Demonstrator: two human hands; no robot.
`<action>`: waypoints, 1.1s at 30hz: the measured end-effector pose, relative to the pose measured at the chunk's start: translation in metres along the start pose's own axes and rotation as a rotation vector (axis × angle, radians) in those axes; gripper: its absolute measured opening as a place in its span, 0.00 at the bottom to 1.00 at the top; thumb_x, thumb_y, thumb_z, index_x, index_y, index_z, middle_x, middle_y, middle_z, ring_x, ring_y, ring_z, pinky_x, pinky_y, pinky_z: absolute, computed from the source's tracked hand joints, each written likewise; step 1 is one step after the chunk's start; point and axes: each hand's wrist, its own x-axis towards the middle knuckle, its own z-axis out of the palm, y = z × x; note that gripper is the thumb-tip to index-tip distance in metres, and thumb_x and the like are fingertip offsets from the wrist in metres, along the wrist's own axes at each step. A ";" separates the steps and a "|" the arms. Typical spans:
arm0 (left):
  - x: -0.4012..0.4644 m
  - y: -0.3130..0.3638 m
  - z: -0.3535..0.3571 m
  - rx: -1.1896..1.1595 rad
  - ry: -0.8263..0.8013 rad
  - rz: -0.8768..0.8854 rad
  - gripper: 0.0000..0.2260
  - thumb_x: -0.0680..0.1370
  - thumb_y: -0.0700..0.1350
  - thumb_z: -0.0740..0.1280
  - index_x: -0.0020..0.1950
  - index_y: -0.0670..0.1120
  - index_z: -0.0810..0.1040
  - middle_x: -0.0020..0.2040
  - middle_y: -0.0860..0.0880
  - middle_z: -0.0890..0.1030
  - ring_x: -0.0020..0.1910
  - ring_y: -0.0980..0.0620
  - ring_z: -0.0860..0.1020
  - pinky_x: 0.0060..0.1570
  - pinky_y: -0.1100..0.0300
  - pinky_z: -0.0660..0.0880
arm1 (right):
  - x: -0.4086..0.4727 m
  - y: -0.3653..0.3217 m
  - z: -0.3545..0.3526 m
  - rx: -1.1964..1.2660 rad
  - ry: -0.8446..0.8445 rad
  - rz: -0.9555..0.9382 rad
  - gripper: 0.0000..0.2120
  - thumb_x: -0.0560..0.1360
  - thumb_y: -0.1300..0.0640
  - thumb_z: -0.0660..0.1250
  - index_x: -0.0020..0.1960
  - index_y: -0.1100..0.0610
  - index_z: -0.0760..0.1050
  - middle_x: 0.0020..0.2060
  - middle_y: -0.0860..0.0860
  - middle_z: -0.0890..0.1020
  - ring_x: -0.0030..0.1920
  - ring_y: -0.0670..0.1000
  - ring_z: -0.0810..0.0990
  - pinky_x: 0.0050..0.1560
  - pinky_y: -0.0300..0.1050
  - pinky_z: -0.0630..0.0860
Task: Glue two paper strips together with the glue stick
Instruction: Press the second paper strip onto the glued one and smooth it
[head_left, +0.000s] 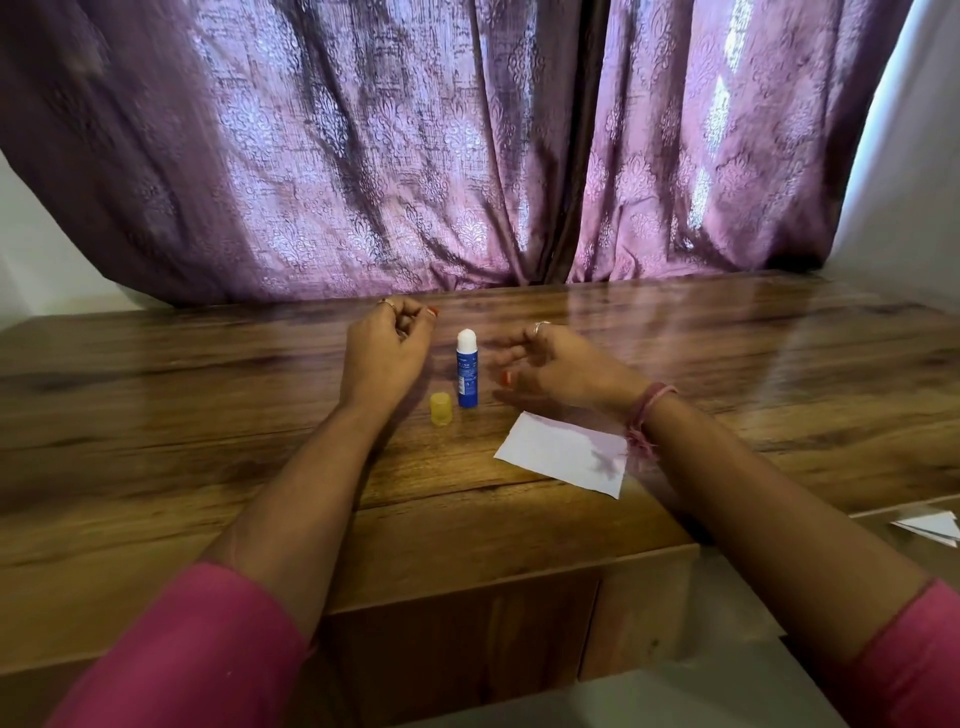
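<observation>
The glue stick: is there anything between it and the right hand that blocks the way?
Nothing visible does. The glue stick stands upright and uncapped on the table, with bare wood between it and the right hand. The yellow cap stands on its other side, near the left hand.

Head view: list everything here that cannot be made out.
- Blue glue stick: label print too small to read.
- White paper: the right wrist and its shadow cover one corner; whether it is one strip or two stacked cannot be told.
- Left hand: curled fingers face away, hiding anything inside.
- Right hand: motion-blurred.
- Paper scraps at the right edge: cut off by the frame.
</observation>
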 end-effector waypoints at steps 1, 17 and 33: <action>0.000 0.002 -0.001 0.003 0.015 -0.002 0.11 0.75 0.47 0.68 0.34 0.54 0.73 0.29 0.57 0.73 0.26 0.64 0.69 0.29 0.69 0.66 | -0.004 0.003 -0.007 0.009 0.031 0.004 0.18 0.76 0.74 0.61 0.65 0.66 0.69 0.51 0.63 0.78 0.53 0.59 0.81 0.59 0.56 0.78; -0.017 0.037 -0.007 -0.197 -0.105 0.127 0.11 0.74 0.47 0.66 0.36 0.42 0.78 0.28 0.45 0.71 0.29 0.60 0.68 0.30 0.68 0.66 | -0.053 0.083 -0.083 -0.455 0.565 0.284 0.26 0.67 0.42 0.75 0.57 0.59 0.77 0.44 0.49 0.80 0.47 0.51 0.78 0.52 0.48 0.76; -0.036 0.038 0.005 0.097 -0.978 0.131 0.08 0.75 0.48 0.70 0.53 0.52 0.82 0.23 0.55 0.71 0.24 0.59 0.69 0.32 0.60 0.67 | -0.047 0.080 -0.084 -0.406 0.503 0.293 0.35 0.63 0.51 0.80 0.65 0.59 0.73 0.57 0.55 0.81 0.50 0.50 0.77 0.56 0.46 0.76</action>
